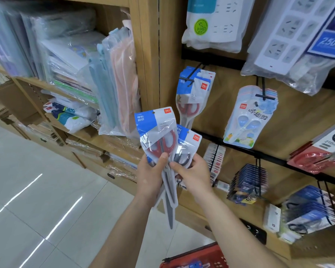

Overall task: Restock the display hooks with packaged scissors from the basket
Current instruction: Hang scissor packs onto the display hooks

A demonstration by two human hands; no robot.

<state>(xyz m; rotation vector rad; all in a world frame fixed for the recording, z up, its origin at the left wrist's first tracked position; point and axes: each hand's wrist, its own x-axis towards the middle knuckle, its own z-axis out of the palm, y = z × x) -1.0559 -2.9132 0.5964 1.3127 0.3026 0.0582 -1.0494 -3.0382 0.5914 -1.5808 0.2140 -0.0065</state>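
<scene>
- my left grip is curled round the red-handled pack. the thumb presses on the front over the handles, and the blades point down to 6 o'clock.
- my right grip pinches the black-handled pack. it sits just behind the red one toward 3 o'clock, and the two overlap and touch.
- the display hook that carries matching red-handled packs hangs at 1 o'clock from my hands, near but apart. the red basket lies low at 5 o'clock, with only part of it in view.
- i judge the step in hand to be parting the two packs so the red one can go up first.
- to do it well, i draw the black pack away toward 3 o'clock so nothing snags. then i shift my left grip higher on the card, leaving the small hang hole at its 12 o'clock edge uncovered.
- i bring that hole square onto the hook's tip with the printed face outward like the others. then i slide the pack back until it touches the front pack.
- the film looks slippery and the long blades could swing, so i keep the pack upright and move slowly.
- the dark-handled packs at 4 o'clock look like the black pack's place.
</scene>
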